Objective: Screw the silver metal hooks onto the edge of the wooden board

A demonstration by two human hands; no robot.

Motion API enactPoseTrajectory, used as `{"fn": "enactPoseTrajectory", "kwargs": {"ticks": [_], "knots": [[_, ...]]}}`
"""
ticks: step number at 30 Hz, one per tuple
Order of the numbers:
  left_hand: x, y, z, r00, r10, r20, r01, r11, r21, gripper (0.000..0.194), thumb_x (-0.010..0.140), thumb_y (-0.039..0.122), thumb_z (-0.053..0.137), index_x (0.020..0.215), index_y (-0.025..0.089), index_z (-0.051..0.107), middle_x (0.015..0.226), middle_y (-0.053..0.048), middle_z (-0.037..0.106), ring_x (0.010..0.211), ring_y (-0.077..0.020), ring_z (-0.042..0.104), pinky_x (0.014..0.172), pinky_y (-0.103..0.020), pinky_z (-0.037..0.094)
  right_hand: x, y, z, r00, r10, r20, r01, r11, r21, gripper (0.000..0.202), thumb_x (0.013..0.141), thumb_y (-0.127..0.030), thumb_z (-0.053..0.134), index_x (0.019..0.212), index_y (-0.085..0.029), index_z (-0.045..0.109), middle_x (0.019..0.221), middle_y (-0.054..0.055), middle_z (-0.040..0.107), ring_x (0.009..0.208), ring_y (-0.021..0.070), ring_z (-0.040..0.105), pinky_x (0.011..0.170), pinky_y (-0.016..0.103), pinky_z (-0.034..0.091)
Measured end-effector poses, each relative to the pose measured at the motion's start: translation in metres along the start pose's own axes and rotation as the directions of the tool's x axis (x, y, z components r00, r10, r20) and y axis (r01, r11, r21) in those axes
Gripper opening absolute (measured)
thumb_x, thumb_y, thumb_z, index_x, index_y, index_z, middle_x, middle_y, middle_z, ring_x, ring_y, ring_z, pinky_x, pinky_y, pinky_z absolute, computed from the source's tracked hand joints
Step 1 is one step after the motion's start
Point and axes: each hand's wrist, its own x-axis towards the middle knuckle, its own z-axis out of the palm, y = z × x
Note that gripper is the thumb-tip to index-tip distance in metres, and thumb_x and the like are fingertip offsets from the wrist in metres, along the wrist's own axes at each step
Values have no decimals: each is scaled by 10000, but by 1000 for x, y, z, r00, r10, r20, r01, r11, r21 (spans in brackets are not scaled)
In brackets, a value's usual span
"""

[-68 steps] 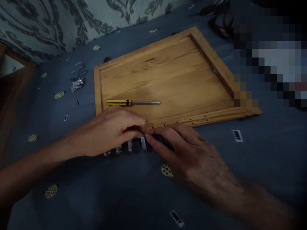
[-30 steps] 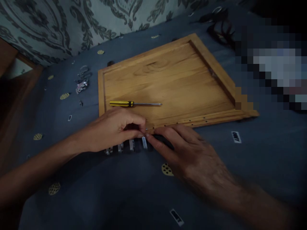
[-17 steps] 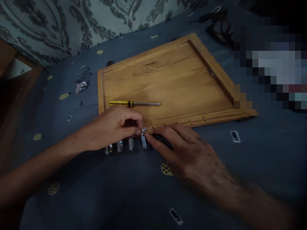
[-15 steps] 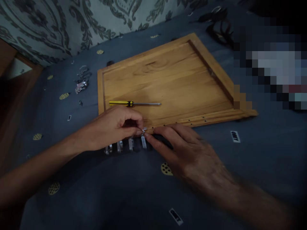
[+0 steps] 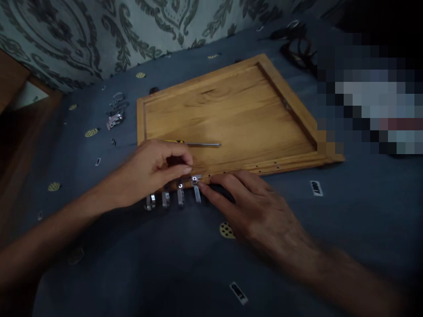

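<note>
The framed wooden board [image 5: 185,116] lies on the dark patterned cloth, with several small metal hooks [image 5: 165,199] along its near edge. A screw [image 5: 194,179] with a cross-slot head stands in the plate of the rightmost metal hook [image 5: 197,193]. My left hand [image 5: 161,169] hovers just left of that screw, thumb and fingertip pinched together, nothing visible in them. My right hand [image 5: 254,198] rests at the board's near edge, its thumb against the hook. A smooth dark shape [image 5: 223,191] shows between its thumb and fingers; I cannot tell what it is.
A yellow-and-black screwdriver [image 5: 203,144] lies on the board, its handle partly behind my left hand. Loose metal hooks [image 5: 115,118] and small screws [image 5: 113,142] are on the cloth at left. Dark-framed glasses [image 5: 297,53] lie at the back right. A blurred patch covers the right side.
My left fingertips have drawn back up and left from the rightmost hook, leaving the screw showing in its plate. My right hand stays at the hook. The view has shifted slightly.
</note>
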Motion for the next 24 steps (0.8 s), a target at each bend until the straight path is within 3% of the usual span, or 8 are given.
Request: {"fn": "enactPoseTrajectory", "kwargs": {"ticks": [3,7,16,24], "knots": [[-12,-2,1,986,134,-95,-123,985,119,156,911,247,538,910,185,682,768,35,664,646,-64,564,584,-171,415,-1,-1,0,1000,14,25,-13,999,-30,338,920,-53,398,1146,-129,638,977,96,637,890,226,533,788,358,487],[-30,-6,11,940,336,-64,-295,891,344,227,949,179,472,1059,207,669,986,-19,669,929,-123,596,792,-248,478,-2,-1,1,1000,11,24,-10,999,-40,346,901,-42,422,1161,-115,637,979,106,637,896,234,527,782,366,487],[-40,-6,20,934,354,-45,-288,823,489,367,949,103,379,1184,228,632,1038,-55,638,977,-167,572,836,-342,524,-2,-1,2,1000,-8,-13,8,999,-46,313,912,-59,433,1132,-101,652,955,104,634,891,240,515,781,356,466],[-40,-3,19,899,438,20,-338,663,668,342,961,124,372,1155,210,640,912,-26,643,872,-156,572,764,-317,489,-3,0,2,1000,-22,3,22,999,-41,321,911,-65,434,1153,-88,645,967,118,638,891,247,525,772,377,486]]}}
